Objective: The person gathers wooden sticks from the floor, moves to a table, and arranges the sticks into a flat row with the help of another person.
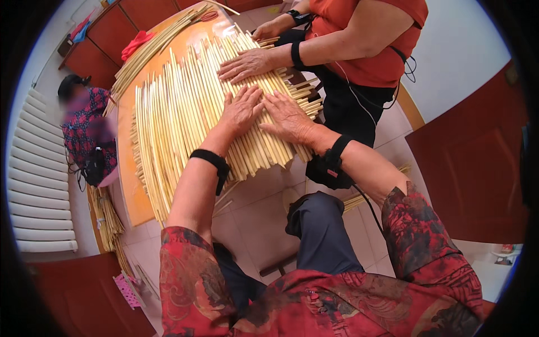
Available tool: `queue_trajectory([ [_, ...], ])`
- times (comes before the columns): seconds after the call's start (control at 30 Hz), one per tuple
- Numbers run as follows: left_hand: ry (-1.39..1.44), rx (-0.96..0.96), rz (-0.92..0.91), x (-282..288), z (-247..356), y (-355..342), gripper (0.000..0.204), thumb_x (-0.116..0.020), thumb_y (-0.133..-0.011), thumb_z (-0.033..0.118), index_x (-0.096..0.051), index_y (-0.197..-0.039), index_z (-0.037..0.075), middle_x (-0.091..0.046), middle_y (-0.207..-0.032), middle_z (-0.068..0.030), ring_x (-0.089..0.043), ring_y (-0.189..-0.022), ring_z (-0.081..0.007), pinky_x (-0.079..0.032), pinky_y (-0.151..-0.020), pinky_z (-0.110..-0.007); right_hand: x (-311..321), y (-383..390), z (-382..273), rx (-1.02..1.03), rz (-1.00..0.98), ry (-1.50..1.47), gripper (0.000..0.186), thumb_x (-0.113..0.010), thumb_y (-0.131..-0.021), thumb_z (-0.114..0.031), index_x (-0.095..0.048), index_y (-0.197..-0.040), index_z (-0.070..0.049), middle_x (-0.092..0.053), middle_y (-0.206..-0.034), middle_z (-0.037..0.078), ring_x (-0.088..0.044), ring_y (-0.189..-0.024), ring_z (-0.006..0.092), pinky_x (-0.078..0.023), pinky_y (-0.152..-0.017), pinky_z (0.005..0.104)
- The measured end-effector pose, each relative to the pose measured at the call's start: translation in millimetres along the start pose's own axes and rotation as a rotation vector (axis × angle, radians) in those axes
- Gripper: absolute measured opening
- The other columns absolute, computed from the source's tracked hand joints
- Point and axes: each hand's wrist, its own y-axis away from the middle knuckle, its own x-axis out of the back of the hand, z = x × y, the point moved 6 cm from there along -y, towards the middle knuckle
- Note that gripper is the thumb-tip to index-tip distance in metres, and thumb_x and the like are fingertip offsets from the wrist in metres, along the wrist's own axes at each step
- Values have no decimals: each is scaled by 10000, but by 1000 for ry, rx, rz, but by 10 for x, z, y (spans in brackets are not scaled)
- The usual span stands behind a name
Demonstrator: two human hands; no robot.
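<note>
A broad mat of pale yellow straw stalks [185,112], laid side by side, covers much of an orange table and juts past its near edge. My left hand [242,109] lies flat on the stalks, fingers stretched forward. Close beside it my right hand [286,117] presses on the mat near its right side, fingers extended toward the left one. Neither hand grips anything. Just beyond them, a co-worker's hand [247,64] rests flat on the same stalks, and that person's other hand [269,29] is at the mat's far right edge.
A co-worker in a red shirt [359,33] stands at the right. Another person in a patterned top [87,123] is at the left, by a white radiator [42,174]. Loose stalks [151,48], a red cloth [136,44] and red-handled scissors [209,16] lie at the table's far end. Bundled stalks [106,216] stand below.
</note>
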Motion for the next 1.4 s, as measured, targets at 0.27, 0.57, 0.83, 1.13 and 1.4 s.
queue_trajectory([
  [0.27,-38,5,-23,3,60,-14,509,-296,-889,406,-285,-1317,130,-227,-1396,-62,-139,-1308,-242,-77,-1034,-484,437,-86,483,-87,203,-766,379,-392,-888,-262,-465,-1136,15,-505,-1114,197,-464,-1063,311,-349,-922,328],
  [0.57,-32,8,4,3,62,16,511,-314,-885,404,-293,-1308,116,-253,-1382,-71,-143,-1306,-242,-71,-1032,-484,276,434,355,-13,217,-96,344,-431,-846,-179,-454,-1165,-52,-427,-1234,130,-353,-1191,279,-278,-970,392],
  [0.83,-37,-11,16,16,70,30,450,-332,-895,368,-317,-1305,185,-240,-1387,-74,-149,-1304,-243,-69,-1022,-498,222,458,265,-59,164,131,369,-379,-843,-198,-439,-1185,-73,-399,-1270,119,-346,-1198,285,-251,-968,481],
  [1.13,-100,-2,-22,23,162,1,434,-312,-896,332,-310,-1312,206,-215,-1388,-109,-151,-1297,-292,-81,-1007,-529,212,457,243,-85,167,156,366,-367,-836,-180,-441,-1180,-82,-388,-1278,107,-349,-1196,278,-249,-966,500],
  [1.4,-120,-3,-27,1,207,-11,478,-327,-882,402,-291,-1321,215,-191,-1391,-135,-129,-1296,-327,-84,-990,-558,142,479,263,-158,247,103,365,-374,-827,-165,-453,-1175,-91,-402,-1270,90,-343,-1195,262,-241,-960,503],
])
